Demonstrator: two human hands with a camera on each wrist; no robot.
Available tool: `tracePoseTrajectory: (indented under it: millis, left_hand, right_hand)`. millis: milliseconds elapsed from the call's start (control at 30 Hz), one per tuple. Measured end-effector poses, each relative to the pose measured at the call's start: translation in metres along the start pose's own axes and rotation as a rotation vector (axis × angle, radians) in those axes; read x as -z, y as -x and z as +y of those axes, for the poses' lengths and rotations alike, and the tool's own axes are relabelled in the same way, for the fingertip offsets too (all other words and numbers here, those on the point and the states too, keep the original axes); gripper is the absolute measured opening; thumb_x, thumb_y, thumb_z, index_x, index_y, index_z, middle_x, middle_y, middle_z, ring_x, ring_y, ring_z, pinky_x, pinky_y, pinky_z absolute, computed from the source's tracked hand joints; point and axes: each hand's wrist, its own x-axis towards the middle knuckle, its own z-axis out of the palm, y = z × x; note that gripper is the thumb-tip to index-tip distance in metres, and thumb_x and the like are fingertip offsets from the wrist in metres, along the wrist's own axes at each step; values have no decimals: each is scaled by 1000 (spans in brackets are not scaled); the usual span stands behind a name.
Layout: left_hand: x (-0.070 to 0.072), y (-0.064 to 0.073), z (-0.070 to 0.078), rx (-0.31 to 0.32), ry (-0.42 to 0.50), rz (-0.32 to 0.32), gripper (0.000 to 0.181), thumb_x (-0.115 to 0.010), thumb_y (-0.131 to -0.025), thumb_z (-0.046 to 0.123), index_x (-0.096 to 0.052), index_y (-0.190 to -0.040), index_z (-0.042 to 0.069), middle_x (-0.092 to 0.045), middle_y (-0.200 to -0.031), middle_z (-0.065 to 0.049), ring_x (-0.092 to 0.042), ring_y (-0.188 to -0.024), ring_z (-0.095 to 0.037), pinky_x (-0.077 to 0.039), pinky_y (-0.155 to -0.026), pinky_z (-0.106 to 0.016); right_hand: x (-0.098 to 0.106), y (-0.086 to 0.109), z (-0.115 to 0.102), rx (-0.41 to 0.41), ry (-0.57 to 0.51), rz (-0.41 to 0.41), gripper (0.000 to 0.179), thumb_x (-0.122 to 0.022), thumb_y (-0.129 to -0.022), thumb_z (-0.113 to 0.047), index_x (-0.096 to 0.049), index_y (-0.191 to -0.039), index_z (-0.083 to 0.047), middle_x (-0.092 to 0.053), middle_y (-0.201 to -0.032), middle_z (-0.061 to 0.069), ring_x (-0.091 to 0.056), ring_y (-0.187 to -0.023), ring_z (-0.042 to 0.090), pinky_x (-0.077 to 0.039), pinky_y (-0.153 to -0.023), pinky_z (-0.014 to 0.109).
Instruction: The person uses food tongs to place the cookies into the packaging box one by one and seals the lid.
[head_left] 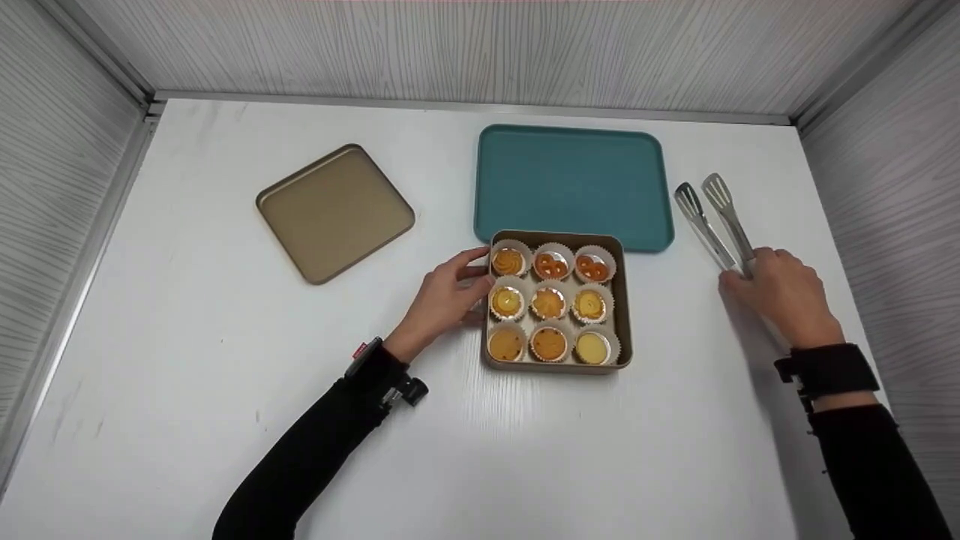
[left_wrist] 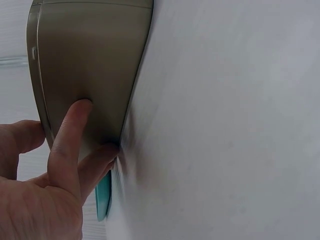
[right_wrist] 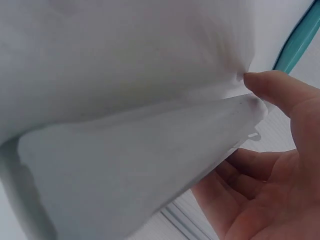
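A square bronze-coloured baking tin point(head_left: 626, 315) stands on the white table, holding several small orange and yellow cakes point(head_left: 550, 303) in white paper cups. My left hand point(head_left: 448, 300) is at the tin's left side. In the left wrist view its extended fingers point(left_wrist: 72, 122) touch the outer wall, one of them at the rim. On the right, my right hand point(head_left: 787, 292) grips the closed end of metal serving tongs point(head_left: 724, 217), whose slotted heads lie spread and point toward the back. The right wrist view shows the tongs' wide metal end point(right_wrist: 130, 155) close up, between thumb and fingers.
Behind the tin is a teal rectangular tray point(head_left: 574, 187), its front edge right at the tin's back rim. A shallow bronze-coloured tray point(head_left: 337, 214) lies at an angle to the left. Grey wood-grain panels point(head_left: 480, 52) border the table at the back and sides.
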Motion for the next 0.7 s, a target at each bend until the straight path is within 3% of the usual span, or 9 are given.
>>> tracePoseTrajectory:
  millis: [133, 200, 300, 400, 467, 567, 700]
  left_hand:
    - [0, 0, 0, 6, -1, 4, 54, -64, -103, 24, -50, -154, 11, -65, -138, -17, -61, -128, -26, -55, -99, -39]
    - [0, 0, 1, 10, 17, -3, 55, -64, -103, 24, -49, -154, 11, -64, -138, -18, -62, -128, -26, -57, -95, -38]
    - [0, 2, 1, 13, 40, -9, 55, -63, -103, 24, -48, -155, 11, -63, -139, -19, -63, -126, -28, -61, -86, -38]
    - [0, 3, 1, 7, 28, -3, 55, -62, -104, 24, -49, -155, 11, -63, -139, -20, -63, -126, -29, -60, -91, -39]
    - [0, 3, 1, 0, 0, 5, 53, -62, -104, 25, -50, -154, 11, -64, -139, -19, -62, -128, -28, -56, -98, -39]
    - [-1, 3, 0, -9, -35, 8, 51, -60, -106, 28, -52, -152, 8, -64, -139, -18, -61, -129, -28, -51, -106, -39]
    - [3, 1, 0, -10, -74, 35, 46, -56, -108, 32, -61, -143, 3, -66, -137, -15, -66, -123, -26, -54, -100, -39]
  right_hand:
    - [1, 1, 0, -7, -9, -12, 45, -71, -95, -37, -58, -87, 5, -55, -80, 21, -50, -68, 35, -41, -51, 42]
    - [1, 4, -1, 6, 1, 32, 48, -71, -96, -37, -58, -89, 9, -55, -81, 25, -52, -68, 39, -44, -51, 49]
    - [-2, 7, -6, 57, 10, 188, 53, -69, -96, -31, -60, -102, 21, -59, -91, 37, -58, -74, 54, -49, -58, 64]
    - [-5, 9, -14, 130, -4, 383, 50, -67, -96, -22, -61, -118, 23, -62, -101, 42, -62, -82, 59, -49, -64, 71]
    - [-5, 10, -22, 165, -32, 465, 42, -65, -96, -17, -65, -117, 19, -65, -96, 37, -64, -78, 53, -50, -62, 67]
    - [-5, 12, -34, 216, -68, 513, 32, -64, -96, -11, -70, -112, 15, -69, -87, 29, -67, -73, 43, -51, -59, 57]
    - [-6, 16, -51, 283, -105, 524, 24, -64, -96, -7, -74, -107, 11, -72, -83, 24, -70, -71, 36, -49, -59, 44]
